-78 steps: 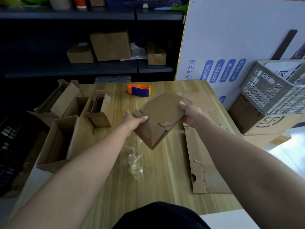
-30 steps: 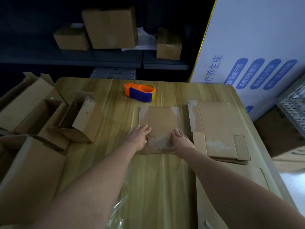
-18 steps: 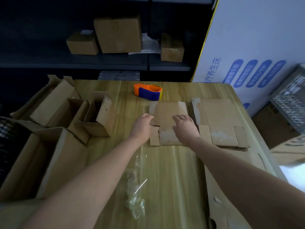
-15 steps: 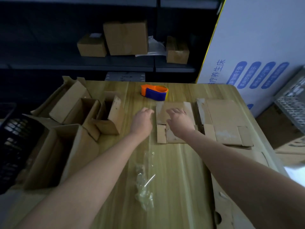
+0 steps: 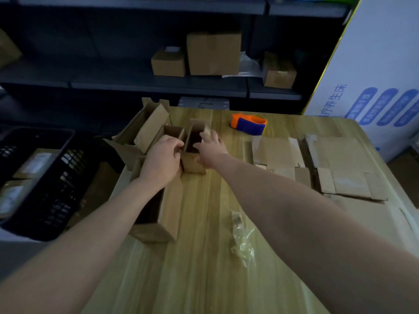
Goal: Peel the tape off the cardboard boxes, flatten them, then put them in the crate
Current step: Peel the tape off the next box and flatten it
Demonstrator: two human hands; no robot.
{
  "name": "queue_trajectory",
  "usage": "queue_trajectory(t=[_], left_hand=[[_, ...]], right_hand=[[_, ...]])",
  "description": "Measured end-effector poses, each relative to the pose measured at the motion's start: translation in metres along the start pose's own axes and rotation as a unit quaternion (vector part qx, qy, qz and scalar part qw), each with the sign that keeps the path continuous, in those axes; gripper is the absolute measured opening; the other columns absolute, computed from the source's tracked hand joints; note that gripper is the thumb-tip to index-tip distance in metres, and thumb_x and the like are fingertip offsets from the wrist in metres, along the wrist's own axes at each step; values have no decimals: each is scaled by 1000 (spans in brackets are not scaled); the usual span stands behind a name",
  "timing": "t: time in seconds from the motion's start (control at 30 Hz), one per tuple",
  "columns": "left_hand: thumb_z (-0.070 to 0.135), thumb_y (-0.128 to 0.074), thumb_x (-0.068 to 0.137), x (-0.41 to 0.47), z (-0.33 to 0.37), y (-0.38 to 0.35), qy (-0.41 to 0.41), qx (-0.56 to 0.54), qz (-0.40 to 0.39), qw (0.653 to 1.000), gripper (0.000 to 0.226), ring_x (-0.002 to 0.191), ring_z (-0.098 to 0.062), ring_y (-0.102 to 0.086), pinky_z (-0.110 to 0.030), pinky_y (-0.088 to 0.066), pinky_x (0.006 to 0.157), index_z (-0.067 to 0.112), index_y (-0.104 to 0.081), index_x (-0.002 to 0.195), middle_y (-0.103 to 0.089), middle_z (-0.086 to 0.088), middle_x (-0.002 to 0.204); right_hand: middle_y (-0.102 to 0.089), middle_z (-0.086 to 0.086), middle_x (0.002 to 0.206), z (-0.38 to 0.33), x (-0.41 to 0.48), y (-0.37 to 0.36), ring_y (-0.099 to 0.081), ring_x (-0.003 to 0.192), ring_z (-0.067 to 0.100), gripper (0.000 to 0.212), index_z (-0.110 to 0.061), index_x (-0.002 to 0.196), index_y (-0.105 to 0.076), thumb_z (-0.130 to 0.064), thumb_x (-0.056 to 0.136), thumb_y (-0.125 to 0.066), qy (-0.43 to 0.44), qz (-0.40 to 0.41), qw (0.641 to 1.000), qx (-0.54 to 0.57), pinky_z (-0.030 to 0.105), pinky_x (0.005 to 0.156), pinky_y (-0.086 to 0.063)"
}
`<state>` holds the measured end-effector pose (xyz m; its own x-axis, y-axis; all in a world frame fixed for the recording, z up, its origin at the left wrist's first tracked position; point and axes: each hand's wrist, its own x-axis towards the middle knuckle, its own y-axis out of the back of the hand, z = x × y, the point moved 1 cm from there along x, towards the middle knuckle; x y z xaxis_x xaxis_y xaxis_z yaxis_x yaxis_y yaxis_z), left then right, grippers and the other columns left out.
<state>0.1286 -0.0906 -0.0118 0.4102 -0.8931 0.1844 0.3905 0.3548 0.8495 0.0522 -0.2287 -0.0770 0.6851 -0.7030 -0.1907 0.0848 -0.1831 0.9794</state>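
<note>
A small open cardboard box (image 5: 193, 166) stands upright on the wooden table (image 5: 204, 268), left of centre. My right hand (image 5: 210, 147) reaches across it, fingers on its right flap and thumb at its front wall. Curled over the box's left rim is my left hand (image 5: 163, 156). A small flattened box (image 5: 275, 152) lies flat to the right, with a larger flattened box (image 5: 340, 164) beside it. A black crate (image 5: 56, 184) stands off the table's left edge with flat items inside.
More open boxes (image 5: 149, 130) crowd the table's left side, and a long open box (image 5: 169, 207) lies under my left forearm. An orange-and-blue tape dispenser (image 5: 248, 126) sits at the back. Crumpled clear tape (image 5: 241, 241) lies mid-table. Dark shelves hold boxes behind; a white board leans right.
Both hands left the small flattened box lying on the table and moved left to the small open box. My view has swung left, bringing the black crate into sight.
</note>
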Motion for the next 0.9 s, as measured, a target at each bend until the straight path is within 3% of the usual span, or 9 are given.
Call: queue_trajectory(t=[0.13, 0.23, 0.33, 0.4, 0.47, 0.57, 0.67, 0.73, 0.9], left_hand=[[5, -49, 93, -4, -11, 3, -4, -23, -13, 1000, 31, 112, -18, -53, -31, -42, 99, 11, -60, 121, -52, -3, 127], [6, -50, 93, -6, -14, -2, -5, -39, -10, 999, 29, 111, -16, -53, -27, -42, 96, 13, -60, 120, -53, -2, 125], [9, -54, 93, -5, -12, -9, 6, -49, -10, 999, 32, 110, -16, -54, -24, -42, 92, 14, -57, 124, -51, -1, 128], [13, -58, 91, -1, -6, -12, 23, -60, -2, 998, 40, 114, -19, -53, -28, -42, 96, 14, -51, 130, -47, -3, 133], [20, -65, 86, 3, 2, -17, 45, -75, -4, 996, 58, 125, -21, -44, -35, -38, 103, 15, -41, 138, -38, -5, 140], [34, -75, 75, 6, 21, -25, 65, -122, -59, 989, 87, 132, -25, -33, -43, -34, 107, 18, -26, 145, -24, -6, 147], [40, -81, 67, 7, 49, -37, 46, -154, -133, 978, 105, 136, -24, -28, -44, -31, 110, 23, -16, 148, -16, -4, 151], [38, -83, 65, 6, 73, -47, 27, -179, -181, 967, 111, 138, -25, -26, -46, -29, 112, 22, -12, 149, -16, -6, 152], [33, -80, 68, -9, 134, -78, -49, -154, -273, 948, 108, 134, -25, -31, -38, -32, 107, 18, -11, 150, -21, -7, 148]], right_hand=[[-21, 4, 154, -5, 13, -13, 3, 143, 37, 36, -22, 126, -59, -15, 92, -50, -28, -7, 999, -38, 50, 114, -13], [-40, 4, 144, -5, 10, -17, -7, 143, 33, 36, -18, 119, -64, -8, 91, -45, -27, 64, 997, -27, 46, 115, -12], [-49, 8, 137, 1, -3, 0, -18, 140, 30, 32, -16, 121, -62, -17, 96, -43, -46, 142, 987, 66, 42, 114, -15], [-52, 12, 132, 10, -14, 23, -29, 136, 29, 33, -14, 123, -60, -26, 98, -44, -83, 159, 968, 177, 41, 110, -27], [-53, 15, 128, 24, -31, 49, -46, 124, 29, 35, -13, 127, -55, -29, 97, -46, -124, 153, 937, 287, 36, 96, -42], [-60, 14, 118, 52, -62, 82, -59, 104, 28, 39, -9, 131, -52, -29, 98, -45, -164, 140, 902, 374, 29, 74, -43], [-58, 13, 118, 79, -97, 101, -56, 106, 28, 40, -5, 132, -50, -26, 99, -43, -211, 144, 869, 425, 35, 82, -46], [-56, 12, 120, 96, -120, 105, -54, 108, 27, 39, -5, 131, -51, -25, 99, -43, -243, 143, 858, 429, 33, 83, -43], [-53, 11, 98, 150, -185, 95, -52, 82, 21, 22, -5, 108, -58, -21, 93, -53, -319, 117, 839, 425, 34, 74, -48]])
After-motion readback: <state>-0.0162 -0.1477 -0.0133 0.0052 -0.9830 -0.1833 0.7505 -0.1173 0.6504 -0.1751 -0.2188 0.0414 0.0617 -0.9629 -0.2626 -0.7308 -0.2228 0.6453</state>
